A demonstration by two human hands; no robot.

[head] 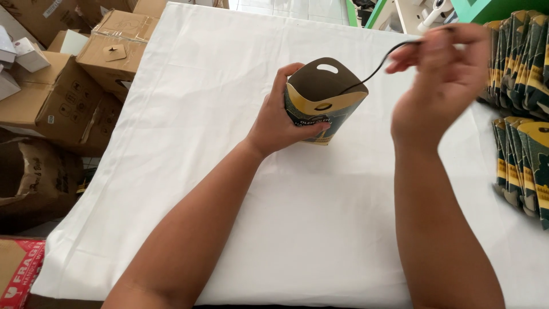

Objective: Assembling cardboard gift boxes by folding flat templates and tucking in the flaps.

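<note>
Left hand point(280, 123) fingers wrap carton point(323, 103) | right hand point(443, 74) fingers pinch black cord point(377, 67) above carton

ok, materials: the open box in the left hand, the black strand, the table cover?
Box: looks like thin printed card, matte brown inside, with die-cut handle slots and crisp folds. Black strand: thin and bending in a curve, probably cord or ribbon; too blurred to tell. Table cover: white woven cloth, matte, with creases and soft wrinkles.
</note>
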